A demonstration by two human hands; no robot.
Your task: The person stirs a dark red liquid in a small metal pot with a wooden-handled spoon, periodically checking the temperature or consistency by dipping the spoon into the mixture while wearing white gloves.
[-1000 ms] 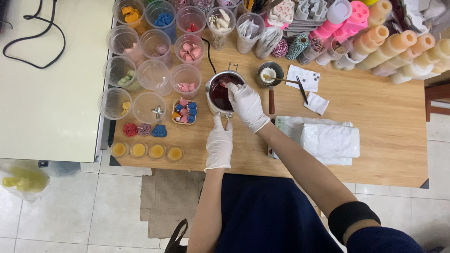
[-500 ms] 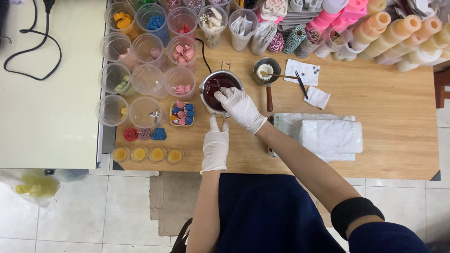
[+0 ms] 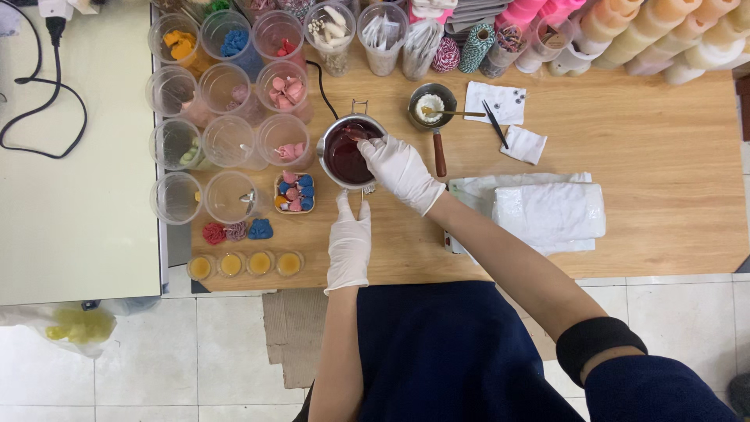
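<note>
While the gloved left hand [image 3: 348, 241] clamps the handle of a metal melting pot [image 3: 349, 152] of dark red liquid, steadying it mid-bench, the right hand [image 3: 400, 169], fingers pinched together, dips over its rim.

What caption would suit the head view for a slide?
Gloved right hand over a metal pot of dark red liquid, left hand on its handle, plastic cups beside.
</note>
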